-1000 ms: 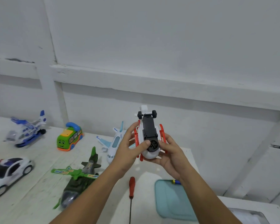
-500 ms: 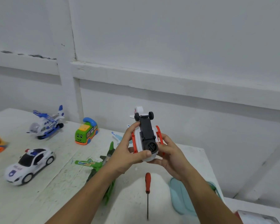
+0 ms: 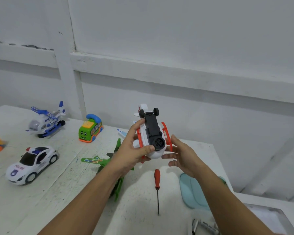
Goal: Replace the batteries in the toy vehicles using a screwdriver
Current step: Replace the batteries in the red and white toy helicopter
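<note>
I find the gap between the left hand (image 3: 131, 150) and right hand (image 3: 182, 156) filled by the white plastic toy helicopter with red skids (image 3: 153, 138). Below them, bare white table (image 3: 139, 197) lies either side of a red-handled screwdriver (image 3: 157, 178). A green plastic toy plane (image 3: 93, 160) blocks beneath the left forearm; a pale blue plastic tray (image 3: 192, 192) beneath the right wrist. A white wall (image 3: 202, 107) closes off beyond.

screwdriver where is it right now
In the head view the screwdriver lies on the table, low centre, between the green toy plane on its left and the pale blue tray on its right.
</note>
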`<state>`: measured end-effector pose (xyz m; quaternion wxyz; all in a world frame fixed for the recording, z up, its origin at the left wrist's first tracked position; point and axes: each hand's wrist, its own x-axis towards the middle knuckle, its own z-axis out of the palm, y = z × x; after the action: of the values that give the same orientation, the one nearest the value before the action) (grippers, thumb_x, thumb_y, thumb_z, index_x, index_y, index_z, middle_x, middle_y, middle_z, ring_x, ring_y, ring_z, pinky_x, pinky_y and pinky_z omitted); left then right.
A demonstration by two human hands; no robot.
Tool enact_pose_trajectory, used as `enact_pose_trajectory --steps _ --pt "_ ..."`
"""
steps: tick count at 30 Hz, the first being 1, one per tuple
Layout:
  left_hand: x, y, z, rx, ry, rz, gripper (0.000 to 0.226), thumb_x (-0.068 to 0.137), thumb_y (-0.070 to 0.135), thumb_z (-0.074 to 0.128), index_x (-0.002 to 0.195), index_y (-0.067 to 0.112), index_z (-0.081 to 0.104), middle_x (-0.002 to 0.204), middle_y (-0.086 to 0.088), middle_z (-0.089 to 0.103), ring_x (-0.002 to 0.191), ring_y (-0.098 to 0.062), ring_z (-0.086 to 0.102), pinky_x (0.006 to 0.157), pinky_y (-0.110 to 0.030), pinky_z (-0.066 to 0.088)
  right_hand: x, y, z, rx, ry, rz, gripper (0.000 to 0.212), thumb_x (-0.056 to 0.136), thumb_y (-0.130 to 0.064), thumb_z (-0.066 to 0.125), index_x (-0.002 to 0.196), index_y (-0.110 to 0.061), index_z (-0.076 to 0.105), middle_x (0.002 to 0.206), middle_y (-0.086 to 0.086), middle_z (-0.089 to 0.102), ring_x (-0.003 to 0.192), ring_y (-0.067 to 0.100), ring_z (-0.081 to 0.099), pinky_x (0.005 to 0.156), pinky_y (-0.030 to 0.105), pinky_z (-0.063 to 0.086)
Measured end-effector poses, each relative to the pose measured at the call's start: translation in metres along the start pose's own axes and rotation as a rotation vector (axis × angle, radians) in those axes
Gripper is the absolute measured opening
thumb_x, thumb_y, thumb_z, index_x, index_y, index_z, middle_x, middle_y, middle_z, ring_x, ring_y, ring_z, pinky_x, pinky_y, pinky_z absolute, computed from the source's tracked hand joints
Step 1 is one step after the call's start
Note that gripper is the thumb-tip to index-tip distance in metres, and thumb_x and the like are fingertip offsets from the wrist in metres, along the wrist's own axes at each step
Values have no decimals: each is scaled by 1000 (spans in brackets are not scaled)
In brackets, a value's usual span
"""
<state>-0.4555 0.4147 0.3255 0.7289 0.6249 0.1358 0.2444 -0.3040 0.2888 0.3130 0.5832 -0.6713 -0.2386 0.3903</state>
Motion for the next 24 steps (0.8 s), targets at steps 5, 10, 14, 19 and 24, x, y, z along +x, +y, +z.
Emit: enact_pose_trajectory --steps 5,10,14,19,24 --pt "-3 0 1 22 18 4 81 82 -3 73 130 55 44 124 -2 54 97 -19 67 68 -37 61 9 30 8 -670 21 133 45 94 -30 61 136 -22 48 107 5 62 82 17 63 63 24 52" --pt "-6 -1 3 31 25 6 81 84 -4 70 135 51 41 127 -3 56 102 -22 66 74 -45 62 15 51 23 -908 -55 171 76 80 -28 76 146 -23 37 120 8 58 97 21 58 77 25 47" --pt "-9 -2 2 34 22 12 80 85 -3 69 137 50 40 125 4 58 101 -16 65 74 -44 62 13 54 26 -930 -60 124 56 81 -27 76 130 -22 49 116 5 58 95 20 57 78 25 45" --pt "-12 -4 4 18 37 19 79 84 1 71 139 47 39 126 0 58 101 -19 66 67 -30 59 6 51 13 -768 -89 136 39 84 -15 74 115 -21 51 97 10 67 70 19 66 67 27 58" --pt "-14 -8 13 26 28 41 77 86 0 69 136 50 40 126 2 57 92 -9 70 74 -39 62 -8 42 -16 -295 23 97 40 84 8 67 116 -11 54 85 17 63 69 32 71 74 47 61"
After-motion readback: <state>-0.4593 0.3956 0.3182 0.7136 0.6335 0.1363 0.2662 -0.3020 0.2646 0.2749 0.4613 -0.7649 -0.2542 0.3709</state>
